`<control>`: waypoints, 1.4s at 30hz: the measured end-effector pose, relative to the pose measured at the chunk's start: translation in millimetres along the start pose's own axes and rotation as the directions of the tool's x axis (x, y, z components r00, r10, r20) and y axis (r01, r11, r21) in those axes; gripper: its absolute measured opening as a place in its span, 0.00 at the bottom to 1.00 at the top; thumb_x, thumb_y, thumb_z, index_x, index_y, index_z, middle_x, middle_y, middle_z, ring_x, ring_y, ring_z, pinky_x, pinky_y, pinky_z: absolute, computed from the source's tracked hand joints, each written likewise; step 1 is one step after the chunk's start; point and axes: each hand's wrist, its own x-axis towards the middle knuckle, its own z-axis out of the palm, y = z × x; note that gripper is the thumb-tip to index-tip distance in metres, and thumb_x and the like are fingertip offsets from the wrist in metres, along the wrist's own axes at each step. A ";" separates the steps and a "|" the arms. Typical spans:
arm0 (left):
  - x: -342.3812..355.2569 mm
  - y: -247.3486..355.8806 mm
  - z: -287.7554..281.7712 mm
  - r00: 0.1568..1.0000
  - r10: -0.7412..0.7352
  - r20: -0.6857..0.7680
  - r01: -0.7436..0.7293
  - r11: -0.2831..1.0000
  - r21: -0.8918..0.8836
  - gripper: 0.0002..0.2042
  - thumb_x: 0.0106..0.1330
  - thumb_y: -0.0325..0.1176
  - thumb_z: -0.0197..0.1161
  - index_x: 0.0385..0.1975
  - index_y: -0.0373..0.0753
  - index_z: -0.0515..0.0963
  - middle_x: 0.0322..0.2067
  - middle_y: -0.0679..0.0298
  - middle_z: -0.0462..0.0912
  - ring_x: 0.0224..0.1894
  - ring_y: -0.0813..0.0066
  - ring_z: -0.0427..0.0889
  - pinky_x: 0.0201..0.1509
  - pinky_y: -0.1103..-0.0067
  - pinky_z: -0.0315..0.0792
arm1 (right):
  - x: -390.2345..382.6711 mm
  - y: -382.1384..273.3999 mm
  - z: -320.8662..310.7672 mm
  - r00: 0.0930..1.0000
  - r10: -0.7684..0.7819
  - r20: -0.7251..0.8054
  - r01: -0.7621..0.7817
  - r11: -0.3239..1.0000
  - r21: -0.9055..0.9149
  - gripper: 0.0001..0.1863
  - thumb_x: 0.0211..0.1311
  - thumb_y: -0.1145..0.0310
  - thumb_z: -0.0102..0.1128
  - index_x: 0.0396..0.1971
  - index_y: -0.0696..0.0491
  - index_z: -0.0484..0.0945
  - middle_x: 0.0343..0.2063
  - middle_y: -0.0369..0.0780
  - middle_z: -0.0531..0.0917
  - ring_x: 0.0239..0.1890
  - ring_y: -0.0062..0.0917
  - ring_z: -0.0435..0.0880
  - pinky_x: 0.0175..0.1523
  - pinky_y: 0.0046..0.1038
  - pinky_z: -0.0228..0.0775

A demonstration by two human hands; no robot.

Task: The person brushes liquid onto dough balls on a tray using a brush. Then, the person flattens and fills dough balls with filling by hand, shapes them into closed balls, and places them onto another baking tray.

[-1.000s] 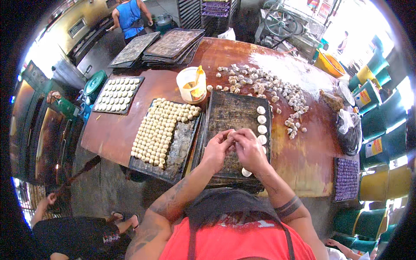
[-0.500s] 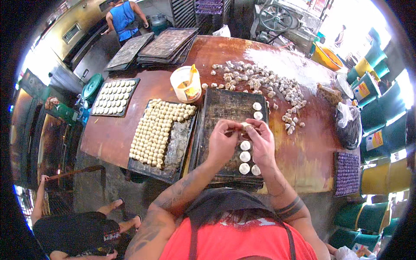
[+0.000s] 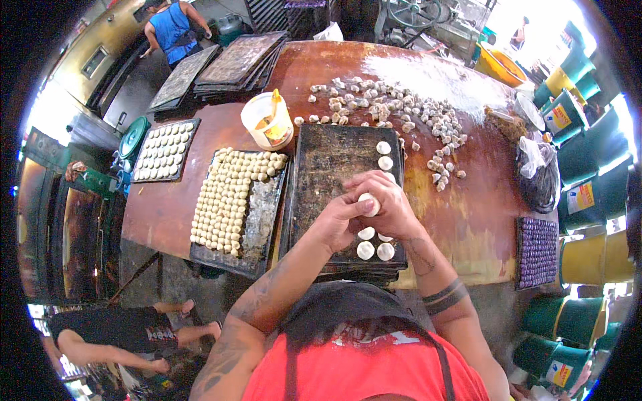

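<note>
Presently I have both hands drawn together above a dark baking tray (image 3: 328,157), their visible fingers curled inward with hardly any gap, around one white dough ball (image 3: 368,202). The left hand (image 3: 338,215) lays its thumb against the ball; the right hand (image 3: 396,206) cups it from the far and right sides. How the hidden fingers bend underneath, I cannot tell.

Just beyond the fingers, white dough rounds (image 3: 384,148) sit in a line along the tray's right side, and more lie just below the fingers, closer to the wearer's body. Farther past the fingertips I can make out a loose scatter of floury lumps (image 3: 401,107) on the reddish-brown table (image 3: 468,220), with white flour (image 3: 428,72) behind it.

Left of the fingers stands a second tray (image 3: 257,212), mostly covered by small pale balls (image 3: 223,197). Between that tray and the lumps, I see a white bucket (image 3: 255,131) with a yellow-handled tool (image 3: 275,104) leaning in it. Well off to the right of the fingers are a black plastic bag (image 3: 542,184) and, nearer the wearer, a tray of purple pieces (image 3: 537,252)
</note>
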 end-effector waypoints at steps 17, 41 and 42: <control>26.7 -37.8 -58.4 0.806 0.589 0.052 -0.072 0.010 0.997 0.41 0.63 0.16 0.53 0.80 0.43 0.56 0.81 0.48 0.46 0.79 0.51 0.59 0.76 0.65 0.64 | -32.3 162.7 32.8 0.784 0.620 -0.036 -0.610 0.758 -0.232 0.22 0.64 0.66 0.62 0.58 0.53 0.81 0.45 0.46 0.86 0.51 0.43 0.83 0.57 0.42 0.75; 22.2 135.7 -274.5 0.673 0.728 0.131 0.442 -0.537 0.718 0.10 0.54 0.28 0.71 0.37 0.41 0.83 0.36 0.59 0.85 0.46 0.52 0.83 0.49 0.60 0.78 | -142.8 245.7 -114.2 0.452 0.715 -0.534 -0.712 0.649 0.267 0.12 0.62 0.64 0.66 0.40 0.55 0.85 0.46 0.43 0.85 0.50 0.36 0.82 0.55 0.39 0.76; 18.7 140.9 -280.1 0.666 0.728 0.164 0.429 -0.553 0.714 0.11 0.53 0.29 0.72 0.36 0.41 0.83 0.37 0.59 0.86 0.48 0.52 0.82 0.50 0.60 0.77 | -151.2 241.0 -111.2 0.381 0.761 -0.525 -0.607 0.635 0.478 0.11 0.62 0.64 0.66 0.39 0.55 0.84 0.43 0.42 0.85 0.47 0.34 0.83 0.52 0.38 0.77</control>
